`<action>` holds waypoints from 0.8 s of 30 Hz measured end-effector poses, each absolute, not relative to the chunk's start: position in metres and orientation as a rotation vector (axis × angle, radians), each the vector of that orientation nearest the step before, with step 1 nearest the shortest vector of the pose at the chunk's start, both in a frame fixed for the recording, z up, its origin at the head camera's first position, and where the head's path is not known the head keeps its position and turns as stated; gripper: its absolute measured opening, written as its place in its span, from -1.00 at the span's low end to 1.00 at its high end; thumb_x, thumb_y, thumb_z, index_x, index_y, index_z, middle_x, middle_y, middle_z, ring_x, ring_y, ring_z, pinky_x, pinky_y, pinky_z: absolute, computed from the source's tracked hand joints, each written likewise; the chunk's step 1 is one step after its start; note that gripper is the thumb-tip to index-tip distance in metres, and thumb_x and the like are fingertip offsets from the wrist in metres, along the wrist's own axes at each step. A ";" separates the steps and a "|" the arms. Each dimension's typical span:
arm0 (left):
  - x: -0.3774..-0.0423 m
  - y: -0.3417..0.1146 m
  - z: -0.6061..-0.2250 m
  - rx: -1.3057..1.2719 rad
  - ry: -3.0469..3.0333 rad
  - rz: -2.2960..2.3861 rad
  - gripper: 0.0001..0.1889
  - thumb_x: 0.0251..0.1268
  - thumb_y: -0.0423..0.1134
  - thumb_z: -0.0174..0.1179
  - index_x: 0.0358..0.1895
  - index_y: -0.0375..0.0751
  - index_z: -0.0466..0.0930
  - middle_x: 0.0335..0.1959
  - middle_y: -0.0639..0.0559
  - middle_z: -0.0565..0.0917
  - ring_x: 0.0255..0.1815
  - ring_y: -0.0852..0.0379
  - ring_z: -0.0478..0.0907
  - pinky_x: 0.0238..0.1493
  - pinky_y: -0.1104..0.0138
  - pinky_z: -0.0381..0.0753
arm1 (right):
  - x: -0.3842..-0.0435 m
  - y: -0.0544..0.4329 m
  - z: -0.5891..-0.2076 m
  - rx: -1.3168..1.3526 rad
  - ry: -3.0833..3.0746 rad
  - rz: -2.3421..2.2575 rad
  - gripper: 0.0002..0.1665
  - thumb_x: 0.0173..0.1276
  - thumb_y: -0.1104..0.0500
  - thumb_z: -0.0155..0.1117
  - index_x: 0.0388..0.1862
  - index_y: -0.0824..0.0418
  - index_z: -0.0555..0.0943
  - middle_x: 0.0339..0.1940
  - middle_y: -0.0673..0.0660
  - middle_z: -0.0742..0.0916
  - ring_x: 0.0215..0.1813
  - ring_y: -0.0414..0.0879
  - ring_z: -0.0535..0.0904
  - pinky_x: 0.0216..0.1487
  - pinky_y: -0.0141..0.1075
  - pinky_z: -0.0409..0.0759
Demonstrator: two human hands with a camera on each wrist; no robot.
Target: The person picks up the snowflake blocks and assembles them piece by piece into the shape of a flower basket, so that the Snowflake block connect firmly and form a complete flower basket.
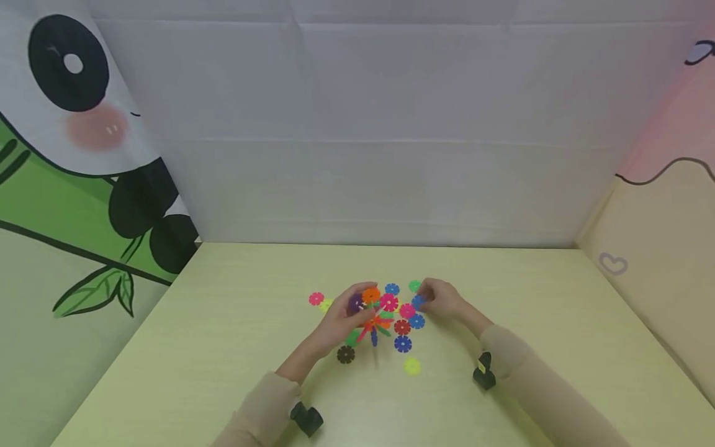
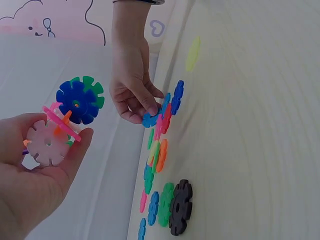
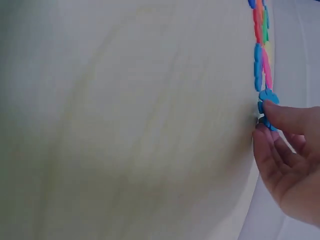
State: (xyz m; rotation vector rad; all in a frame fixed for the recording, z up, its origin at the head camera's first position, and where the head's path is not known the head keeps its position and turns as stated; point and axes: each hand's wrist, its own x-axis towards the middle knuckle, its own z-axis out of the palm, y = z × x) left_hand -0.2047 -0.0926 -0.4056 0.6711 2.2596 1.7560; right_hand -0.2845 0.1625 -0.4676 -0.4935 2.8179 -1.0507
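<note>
My left hand (image 1: 342, 318) holds a cluster of joined, notched plastic discs (image 2: 48, 142) above the table. Pink, orange, blue and green pieces stick out of that cluster at several angles. To the right, my right hand (image 1: 443, 297) pinches a blue notched disc (image 3: 268, 107) between thumb and fingers, low at the tabletop. Loose discs lie between and around the hands: a red disc (image 1: 402, 327), a dark blue disc (image 1: 403, 344) and a black disc (image 1: 346, 354) among them. Part of the cluster is hidden behind the left fingers.
A yellow disc (image 1: 413, 366) lies nearer the front of the pale table (image 1: 223, 372). At the left of the pile is a pink disc (image 1: 316, 298). A white sheet (image 1: 391, 124) rises behind the table, with printed panels at both sides.
</note>
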 end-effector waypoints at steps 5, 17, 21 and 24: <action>-0.207 -0.089 -0.404 0.613 2.208 1.826 -0.51 0.31 -0.32 0.03 0.30 -0.08 0.19 0.09 -0.14 0.37 -0.09 -0.01 0.50 -0.08 0.22 0.57 | -0.269 0.160 -0.456 -0.489 2.931 -1.127 -0.81 0.10 0.34 0.29 -0.27 0.32 0.53 -0.41 0.10 0.62 -0.34 -0.08 0.55 -0.31 -0.28 0.57; -0.228 -0.080 -0.417 0.579 2.180 2.036 -0.51 0.30 -0.20 0.06 0.29 0.04 0.21 0.30 -0.04 0.21 0.02 -0.06 0.51 -0.05 0.14 0.56 | -0.220 0.135 -0.399 -0.373 2.458 -1.873 -0.75 0.17 0.35 0.24 -0.18 0.45 0.50 -0.39 0.20 0.64 -0.33 0.07 0.65 -0.27 -0.14 0.64; -0.229 -0.077 -0.420 0.584 2.187 2.050 -0.50 0.29 -0.19 0.08 0.28 0.05 0.21 0.22 -0.08 0.31 -0.01 -0.03 0.52 -0.07 0.18 0.57 | -0.217 0.131 -0.398 -0.329 2.467 -1.875 -0.76 0.17 0.36 0.24 -0.18 0.45 0.51 -0.38 0.21 0.66 -0.30 0.15 0.64 -0.26 -0.14 0.64; -0.229 -0.075 -0.422 0.583 2.191 2.061 -0.51 0.29 -0.21 0.08 0.28 0.07 0.23 0.11 -0.13 0.40 -0.05 0.00 0.54 -0.09 0.23 0.58 | -0.216 0.128 -0.399 -0.305 2.497 -1.888 -0.77 0.17 0.36 0.24 -0.19 0.44 0.52 -0.37 0.22 0.67 -0.33 0.11 0.65 -0.29 -0.17 0.64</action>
